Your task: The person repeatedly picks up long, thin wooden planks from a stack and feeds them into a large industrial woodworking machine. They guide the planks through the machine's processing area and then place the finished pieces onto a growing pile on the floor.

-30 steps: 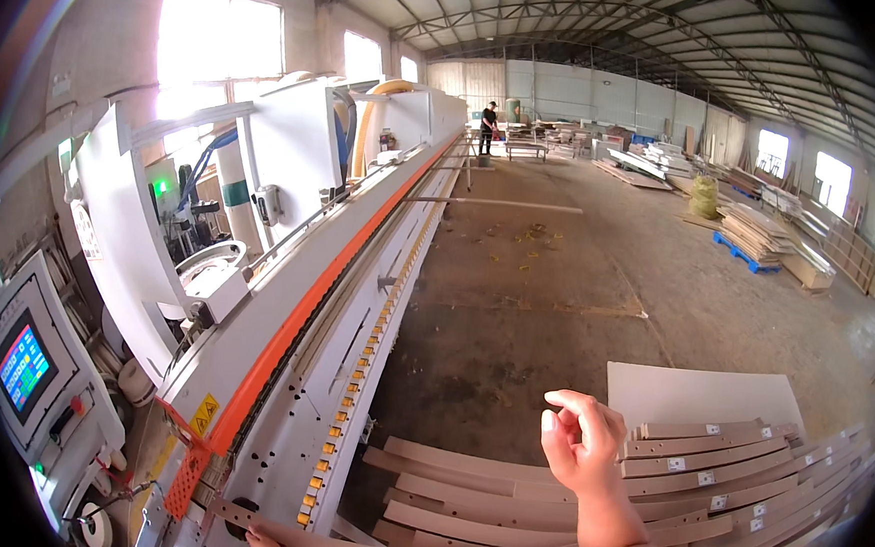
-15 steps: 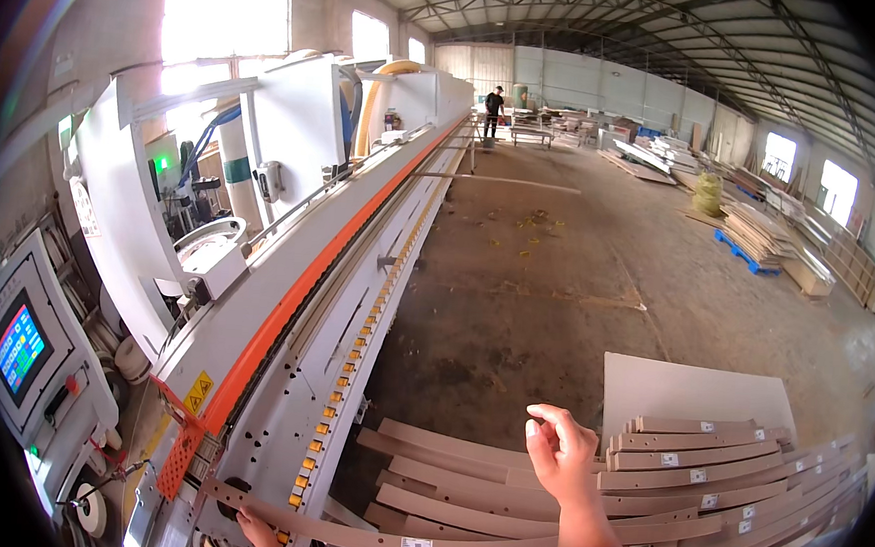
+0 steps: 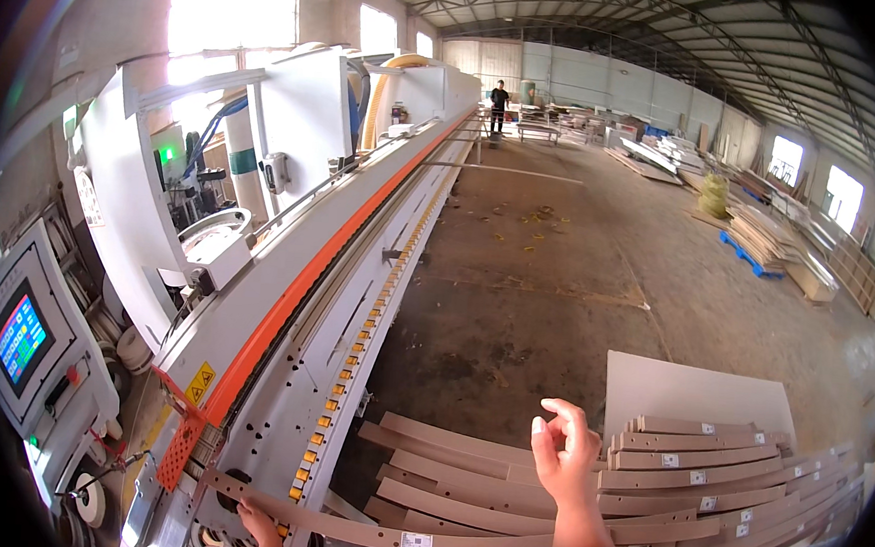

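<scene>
Item 1: brown strip (image 3: 342, 526), long, narrow, w/ dark holes nr. L end & white label (image 3: 416, 542) farther R. Loc.: low in view; L end just beside orange perforated guard (image 3: 180, 452) at near end of white machine (image 3: 312, 115). Runs R twd. R forearm; R end can't be told.

Item 2: L hand (image 3: 260, 526). On strip nr. its L end, fingers bent against it; whether closed round it, can't tell.

Item 3: R hand (image 3: 564, 454). Raised, apart from strip, which lies lower in view. Part-open: index & thumb curled w/ gap btwn.; nothing seen in it.

Item 4: stacked strips (image 3: 701, 462), brown, multiple, some w/ white labels; behind & either side of R hand. Pale board (image 3: 696, 390) just beyond.

Item 5: yellow rollers (image 3: 319, 439), in row along machine's R side, ahead of L hand; orange rail (image 3: 307, 281) to their L.

Item 6: control panel (image 3: 60, 391), far L, screen (image 3: 23, 338) lit.

Item 7: background. Person in dark clothing (image 3: 498, 105) standing nr. machine's far end; blue pallet (image 3: 749, 255) w/ stacked boards, R, on floor (image 3: 523, 349).
</scene>
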`<state>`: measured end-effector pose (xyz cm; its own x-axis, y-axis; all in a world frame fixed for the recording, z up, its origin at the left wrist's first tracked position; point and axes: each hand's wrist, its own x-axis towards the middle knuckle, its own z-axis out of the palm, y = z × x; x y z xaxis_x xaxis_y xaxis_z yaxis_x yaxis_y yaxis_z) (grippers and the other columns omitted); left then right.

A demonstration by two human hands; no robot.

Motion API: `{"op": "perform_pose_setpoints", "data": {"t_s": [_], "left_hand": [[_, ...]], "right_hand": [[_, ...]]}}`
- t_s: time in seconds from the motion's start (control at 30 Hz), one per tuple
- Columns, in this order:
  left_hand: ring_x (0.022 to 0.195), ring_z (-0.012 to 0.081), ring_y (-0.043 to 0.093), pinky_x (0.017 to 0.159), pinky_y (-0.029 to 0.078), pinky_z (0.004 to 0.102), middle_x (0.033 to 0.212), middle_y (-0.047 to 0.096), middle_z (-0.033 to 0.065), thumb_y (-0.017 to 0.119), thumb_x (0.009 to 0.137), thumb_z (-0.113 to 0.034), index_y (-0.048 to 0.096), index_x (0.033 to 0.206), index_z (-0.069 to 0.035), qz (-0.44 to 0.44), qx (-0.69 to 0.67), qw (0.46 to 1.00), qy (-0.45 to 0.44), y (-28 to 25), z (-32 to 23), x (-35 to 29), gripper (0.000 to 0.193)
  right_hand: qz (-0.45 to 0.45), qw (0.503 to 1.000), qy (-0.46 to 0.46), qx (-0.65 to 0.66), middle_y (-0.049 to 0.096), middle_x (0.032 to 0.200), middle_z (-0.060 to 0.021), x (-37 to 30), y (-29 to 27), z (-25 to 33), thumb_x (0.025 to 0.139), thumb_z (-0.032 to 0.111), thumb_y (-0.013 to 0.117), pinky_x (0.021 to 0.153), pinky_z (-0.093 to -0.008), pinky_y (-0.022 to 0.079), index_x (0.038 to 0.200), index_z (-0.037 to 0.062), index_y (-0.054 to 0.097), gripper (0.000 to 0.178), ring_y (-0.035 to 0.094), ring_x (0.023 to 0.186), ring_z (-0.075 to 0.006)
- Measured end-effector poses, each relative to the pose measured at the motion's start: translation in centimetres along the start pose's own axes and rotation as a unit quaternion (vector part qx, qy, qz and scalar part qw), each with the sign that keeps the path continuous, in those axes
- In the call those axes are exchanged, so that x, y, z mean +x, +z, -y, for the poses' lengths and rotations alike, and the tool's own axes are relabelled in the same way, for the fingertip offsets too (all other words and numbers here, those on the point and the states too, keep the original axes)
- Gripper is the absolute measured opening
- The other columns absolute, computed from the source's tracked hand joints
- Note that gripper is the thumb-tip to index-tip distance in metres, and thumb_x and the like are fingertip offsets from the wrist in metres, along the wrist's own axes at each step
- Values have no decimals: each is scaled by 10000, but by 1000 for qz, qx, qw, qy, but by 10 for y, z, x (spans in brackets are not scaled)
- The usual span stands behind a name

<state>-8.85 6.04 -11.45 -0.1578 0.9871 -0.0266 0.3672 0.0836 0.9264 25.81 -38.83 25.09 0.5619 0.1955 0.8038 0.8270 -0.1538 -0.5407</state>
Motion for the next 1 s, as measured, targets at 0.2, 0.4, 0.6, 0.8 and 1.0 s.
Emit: {"op": "perform_pose_setpoints", "data": {"t_s": [0.2,0.4,0.6,0.8,1.0], "left_hand": [[1028,447,609,831,499,476,1180,593,314,348,1066,-381,485,1293,109,-18,-1,1000,25,-2,-10,-6,557],[1014,443,614,817,502,470,1160,605,306,364,1060,-397,508,1256,96,-5,-17,999,29,4,-6,-5,549],[972,434,623,801,499,462,1120,620,297,375,1059,-386,520,1233,89,-13,-34,999,39,-1,-1,4,527],[930,379,632,749,500,432,1094,633,246,377,1057,-389,513,1260,63,-5,-41,999,30,4,22,18,513],[1016,422,616,817,501,467,1166,605,282,350,1065,-378,511,1278,74,24,-12,1000,7,-2,0,-2,526]], "right_hand": [[-127,979,-82,-140,544,587,-25,34,-28,11,879,50,636,436,-264,353,1095,-8,668,226,472,437,-111],[-203,962,-139,-115,465,522,-15,37,-42,21,847,30,645,454,-258,356,1110,-11,672,267,448,442,-116],[-41,993,-48,-99,515,547,-27,48,-14,17,853,84,682,449,-270,385,984,39,681,138,476,438,-123],[129,991,-27,-29,643,645,-60,-13,29,8,888,190,675,466,-304,476,943,103,668,103,622,506,-175],[434,897,83,-29,687,778,-110,-124,66,-33,952,357,585,614,-421,534,1022,95,656,280,677,682,-297]]}}
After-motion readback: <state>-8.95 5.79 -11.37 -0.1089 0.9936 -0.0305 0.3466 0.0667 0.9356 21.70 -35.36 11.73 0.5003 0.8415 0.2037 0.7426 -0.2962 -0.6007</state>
